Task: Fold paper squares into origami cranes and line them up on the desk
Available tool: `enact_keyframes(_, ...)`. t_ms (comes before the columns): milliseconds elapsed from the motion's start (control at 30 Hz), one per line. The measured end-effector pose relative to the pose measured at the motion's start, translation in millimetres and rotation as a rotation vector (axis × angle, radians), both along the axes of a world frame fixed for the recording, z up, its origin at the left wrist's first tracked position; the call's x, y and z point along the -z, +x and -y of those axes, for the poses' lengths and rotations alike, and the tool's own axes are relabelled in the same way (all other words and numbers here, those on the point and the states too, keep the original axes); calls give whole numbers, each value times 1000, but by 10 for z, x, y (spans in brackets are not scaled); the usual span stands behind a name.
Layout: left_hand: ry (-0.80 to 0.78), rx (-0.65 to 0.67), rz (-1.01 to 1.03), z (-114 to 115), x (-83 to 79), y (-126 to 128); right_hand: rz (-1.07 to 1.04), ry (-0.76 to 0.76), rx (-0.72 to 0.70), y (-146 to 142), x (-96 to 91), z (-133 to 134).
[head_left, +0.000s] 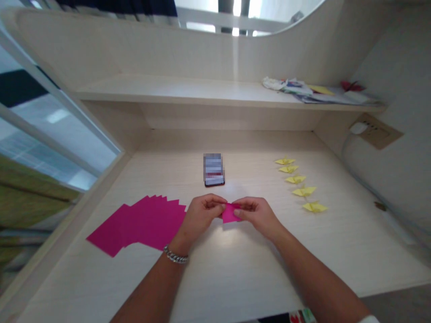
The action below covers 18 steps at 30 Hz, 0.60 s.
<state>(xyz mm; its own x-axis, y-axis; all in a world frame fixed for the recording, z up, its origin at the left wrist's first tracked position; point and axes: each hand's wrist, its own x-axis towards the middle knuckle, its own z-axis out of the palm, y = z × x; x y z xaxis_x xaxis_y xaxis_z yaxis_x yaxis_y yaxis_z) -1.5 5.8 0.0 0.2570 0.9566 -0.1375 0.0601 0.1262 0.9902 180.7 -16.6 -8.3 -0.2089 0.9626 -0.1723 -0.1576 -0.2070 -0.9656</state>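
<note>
A small folded piece of pink paper (229,214) is held between both hands over the middle of the desk. My left hand (204,212) pinches its left edge between thumb and fingers. On the opposite edge, my right hand (255,212) is closed with the thumb on the paper's front. Parts of the paper are hidden behind the fingers. Larger pink paper sheets (144,223) lie fanned out to the left, partly behind my left wrist. Just beyond the hands lies a phone (213,170) with its screen lit and blurred.
Several folded yellow paper figures (304,191) stand in a row at the right. A shelf (168,92) crosses the back, bearing papers (311,92) at its right end. On the right wall, a plug (358,128) sits in a socket (380,131), its cable (357,177) running down along the desk's side.
</note>
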Motion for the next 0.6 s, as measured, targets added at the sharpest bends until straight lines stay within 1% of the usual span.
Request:
enact_keyframes(100,-6,25,-5,8,20,10,70,36,77,-21,42,-7)
enact_keyframes(200,36,67,-53,19,41,14,78,31,93,-24,59,-5)
enact_keyframes(300,55,65,-82,24,30,9,-7,-33,73,-21,42,7)
enact_keyframes(433,9,60,-20,18,-16,-6,-157,-155,59,-20,1,31)
enact_keyframes(500,-1,62,4,12,-26,-18,-198,-185,43,-8,-18,39)
enact_keyframes(600,2,77,1,5,-14,-33,-228,-203,-21,24,-45,41)
